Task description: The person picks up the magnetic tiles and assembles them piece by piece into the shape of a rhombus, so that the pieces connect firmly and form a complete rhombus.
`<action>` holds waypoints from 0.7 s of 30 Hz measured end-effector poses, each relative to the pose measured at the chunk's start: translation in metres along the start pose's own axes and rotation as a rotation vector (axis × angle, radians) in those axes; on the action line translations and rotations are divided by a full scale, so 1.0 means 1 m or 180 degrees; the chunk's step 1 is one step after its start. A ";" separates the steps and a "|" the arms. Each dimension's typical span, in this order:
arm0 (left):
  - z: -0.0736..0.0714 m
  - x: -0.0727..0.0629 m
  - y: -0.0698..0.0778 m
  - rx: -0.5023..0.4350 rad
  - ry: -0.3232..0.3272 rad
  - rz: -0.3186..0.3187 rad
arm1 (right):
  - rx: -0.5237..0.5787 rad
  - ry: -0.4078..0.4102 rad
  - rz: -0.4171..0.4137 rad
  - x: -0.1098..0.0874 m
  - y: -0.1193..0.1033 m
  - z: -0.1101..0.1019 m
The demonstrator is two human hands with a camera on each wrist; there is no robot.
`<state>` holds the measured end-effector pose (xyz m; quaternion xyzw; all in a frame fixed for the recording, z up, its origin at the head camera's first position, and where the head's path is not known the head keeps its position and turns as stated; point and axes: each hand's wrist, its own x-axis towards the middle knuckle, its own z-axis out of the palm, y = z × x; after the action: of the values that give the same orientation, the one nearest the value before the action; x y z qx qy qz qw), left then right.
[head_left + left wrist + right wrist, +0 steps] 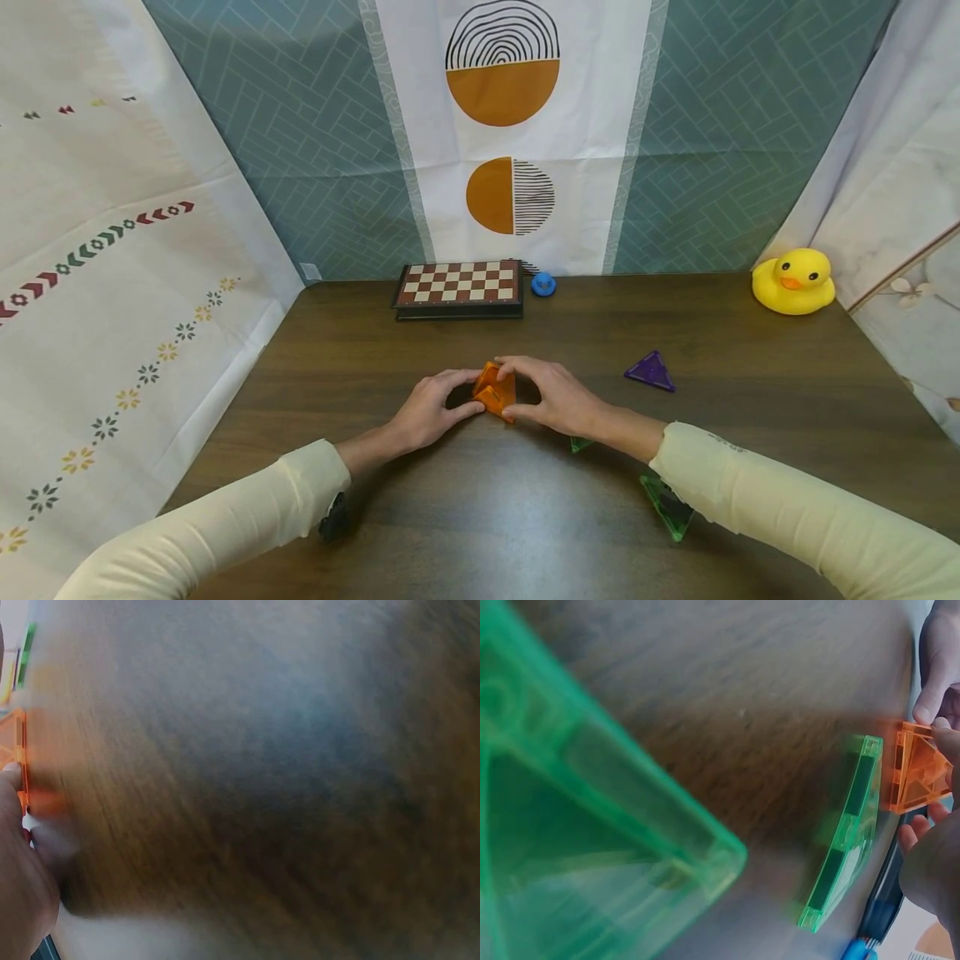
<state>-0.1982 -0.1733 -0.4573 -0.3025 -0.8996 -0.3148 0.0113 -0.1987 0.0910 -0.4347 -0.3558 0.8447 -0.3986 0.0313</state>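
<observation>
At the middle of the table, orange see-through triangular magnetic tiles (504, 393) stand tilted against each other. My left hand (433, 408) pinches them from the left, thumb low and fingers at the far side. From the right, my right hand (553, 394) grips them between thumb and curled fingers. In the right wrist view an orange tile (919, 780) stands upright between both hands. Only part of my left hand (26, 889) and the orange tile's edge (21, 742) enter the left wrist view. How the orange tiles join is partly hidden by fingers.
Green triangular tiles lie by my right forearm, one nearer the sleeve (667, 510), another partly covered (580, 444). A purple triangular tile (651, 371) lies farther right. Along the back are a chessboard box (459, 283), a small blue object (543, 284) and a yellow rubber duck (793, 283).
</observation>
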 end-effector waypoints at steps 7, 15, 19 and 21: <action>0.001 0.001 -0.001 -0.0078 0.0020 0.0063 | -0.0044 0.0073 -0.0069 0.001 -0.002 0.003; 0.001 0.003 -0.001 -0.0114 0.0004 0.0044 | -0.0102 0.0141 -0.0144 0.001 0.000 0.004; 0.001 0.003 -0.001 -0.0115 -0.0005 0.0020 | -0.0094 0.0172 -0.0138 0.002 0.001 0.005; 0.001 0.003 -0.001 -0.0105 0.0012 0.0038 | -0.0084 0.0184 -0.0133 0.002 0.001 0.005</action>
<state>-0.2005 -0.1716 -0.4581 -0.3074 -0.8924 -0.3302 0.0099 -0.1988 0.0871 -0.4382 -0.3621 0.8429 -0.3981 -0.0060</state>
